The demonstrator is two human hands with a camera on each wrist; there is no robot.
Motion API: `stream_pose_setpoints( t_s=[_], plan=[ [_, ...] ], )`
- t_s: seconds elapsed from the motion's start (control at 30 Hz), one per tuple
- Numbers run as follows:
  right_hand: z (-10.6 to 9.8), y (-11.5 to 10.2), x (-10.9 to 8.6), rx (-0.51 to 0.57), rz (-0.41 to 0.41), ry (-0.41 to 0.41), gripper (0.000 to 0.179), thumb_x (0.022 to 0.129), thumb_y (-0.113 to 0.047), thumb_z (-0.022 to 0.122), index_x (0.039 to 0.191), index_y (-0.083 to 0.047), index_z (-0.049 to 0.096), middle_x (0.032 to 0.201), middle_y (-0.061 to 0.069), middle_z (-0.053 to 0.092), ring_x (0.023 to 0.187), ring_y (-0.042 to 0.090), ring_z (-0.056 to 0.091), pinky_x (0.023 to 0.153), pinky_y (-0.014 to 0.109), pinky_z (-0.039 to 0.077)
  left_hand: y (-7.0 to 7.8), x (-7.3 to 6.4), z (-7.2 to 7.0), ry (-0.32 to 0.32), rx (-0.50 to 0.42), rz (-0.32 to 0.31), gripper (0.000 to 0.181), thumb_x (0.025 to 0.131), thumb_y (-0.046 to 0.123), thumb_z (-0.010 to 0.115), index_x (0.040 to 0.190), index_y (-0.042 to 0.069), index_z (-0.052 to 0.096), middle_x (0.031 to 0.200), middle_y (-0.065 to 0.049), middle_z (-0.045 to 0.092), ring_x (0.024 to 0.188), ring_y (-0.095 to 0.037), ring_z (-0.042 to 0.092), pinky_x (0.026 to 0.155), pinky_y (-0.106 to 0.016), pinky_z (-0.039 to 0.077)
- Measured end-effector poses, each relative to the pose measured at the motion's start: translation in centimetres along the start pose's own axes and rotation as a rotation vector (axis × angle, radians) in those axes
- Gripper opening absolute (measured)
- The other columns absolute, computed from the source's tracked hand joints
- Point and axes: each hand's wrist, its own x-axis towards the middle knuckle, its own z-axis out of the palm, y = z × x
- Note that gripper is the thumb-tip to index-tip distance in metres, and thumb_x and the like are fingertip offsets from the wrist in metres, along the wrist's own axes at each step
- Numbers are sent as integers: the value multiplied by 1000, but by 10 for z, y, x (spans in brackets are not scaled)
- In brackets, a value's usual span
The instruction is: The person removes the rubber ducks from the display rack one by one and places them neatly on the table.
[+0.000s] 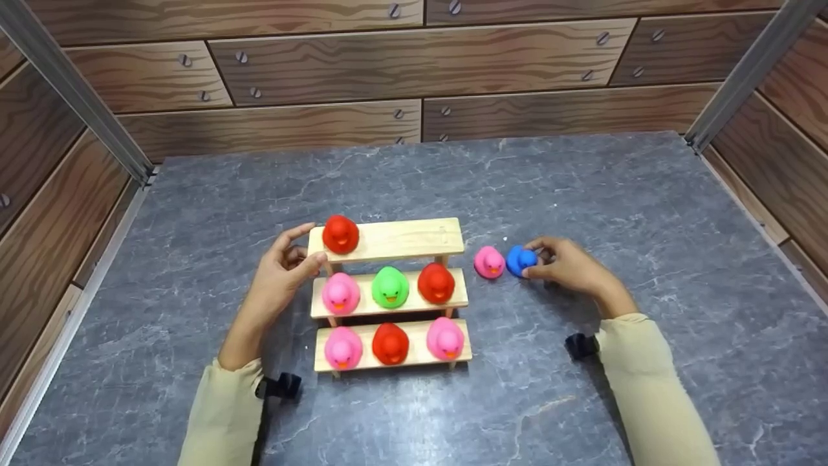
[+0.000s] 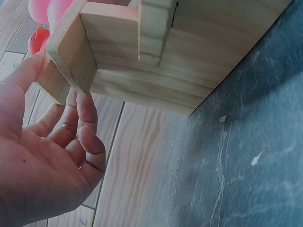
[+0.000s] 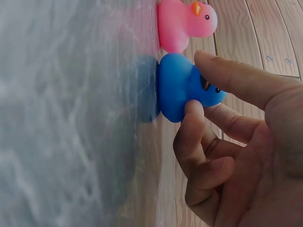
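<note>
A three-tier wooden display stand (image 1: pixel 407 239) stands on the grey marbled table. My left hand (image 1: pixel 275 278) holds the left end of its top board, the thumb in front and fingers behind. Out to the right, my right hand (image 1: pixel 569 266) pinches a blue rubber duck (image 1: pixel 519 261) between thumb and fingers. In the right wrist view the base of the blue duck (image 3: pixel 174 90) appears to rest on the table. Close beside it sits a pink rubber duck (image 1: pixel 489 263), untouched. One red duck (image 1: pixel 340 234) occupies the top board's left end.
The middle board carries a pink duck (image 1: pixel 341 294), a green duck (image 1: pixel 390 287) and a red duck (image 1: pixel 436 283). On the lowest board, a red duck (image 1: pixel 391 343) sits between two pink ones. Wood-patterned walls (image 1: pixel 420 65) enclose the table's back and sides.
</note>
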Motion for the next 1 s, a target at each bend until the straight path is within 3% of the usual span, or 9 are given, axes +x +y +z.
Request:
stream_pose_setpoints(
  t_s=[0.7,1.0],
  plan=[
    [-6,-1,-9,56,-3,-14,62,84,-14,74,134,8,45,85,5,53,58,8,50,51,25,45,0,1,0,1,19,-3,55,90,7,66,141,9,45,78,3,62,72,-8,57,72,-23,48],
    [-21,-9,-22,29,8,22,64,86,-22,73,138,2,44,94,7,54,73,11,50,62,23,43,0,1,1,9,5,-2,54,90,7,66,141,9,47,75,2,59,71,-9,56,70,-23,46]
  ],
)
